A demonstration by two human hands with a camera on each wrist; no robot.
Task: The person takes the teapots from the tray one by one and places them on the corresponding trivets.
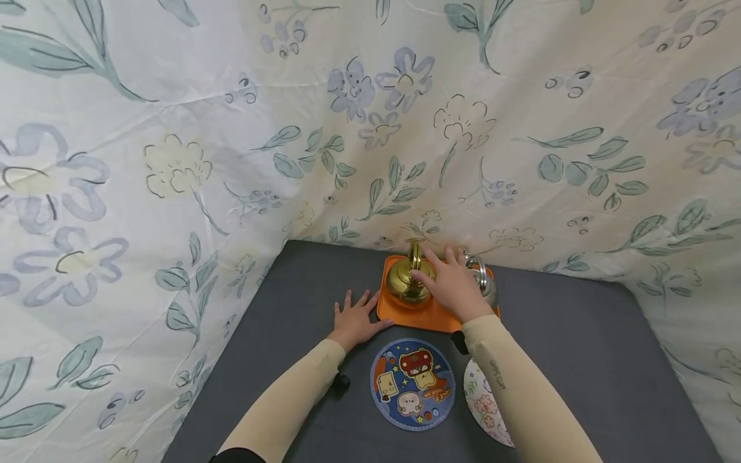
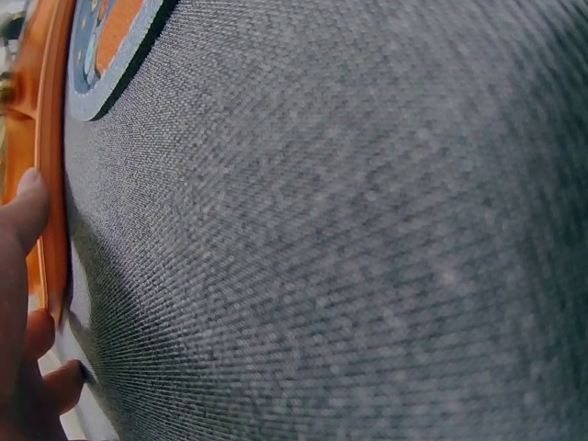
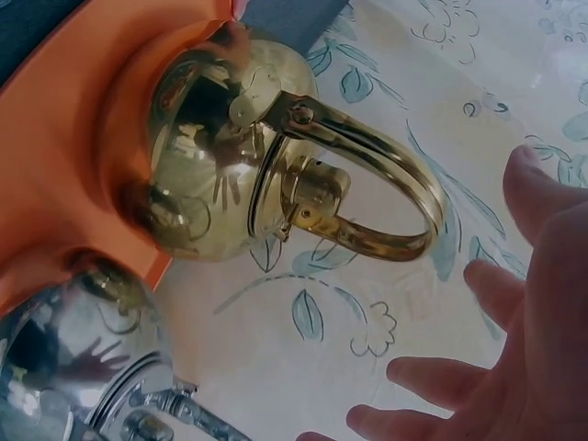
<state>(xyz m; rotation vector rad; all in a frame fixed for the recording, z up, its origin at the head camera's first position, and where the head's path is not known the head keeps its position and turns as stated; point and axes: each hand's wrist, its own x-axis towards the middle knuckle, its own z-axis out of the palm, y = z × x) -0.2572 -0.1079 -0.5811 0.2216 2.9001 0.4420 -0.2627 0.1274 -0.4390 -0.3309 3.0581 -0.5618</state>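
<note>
A gold kettle (image 1: pixel 402 288) with an upright handle and a silver kettle (image 1: pixel 489 288) stand side by side on an orange tray (image 1: pixel 399 319). My left hand (image 1: pixel 354 323) lies at the tray's left edge, fingers spread. In the left wrist view its thumb overlaps the orange rim (image 2: pixel 55 165). Over the tray, between the two kettles, reaches my right hand (image 1: pixel 454 286) with its fingers extended. The right wrist view shows a gap between those fingers (image 3: pixel 436 381) and the gold handle (image 3: pixel 427 197). My right hand partly hides the silver kettle in the head view.
Nearer to me lie a round blue mat (image 1: pixel 412 411) with cartoon figures and a round floral mat (image 1: pixel 483 411), partly under my right forearm. The dark grey tabletop (image 1: pixel 579 360) meets a floral cloth (image 1: pixel 359 193) hanging behind the tray.
</note>
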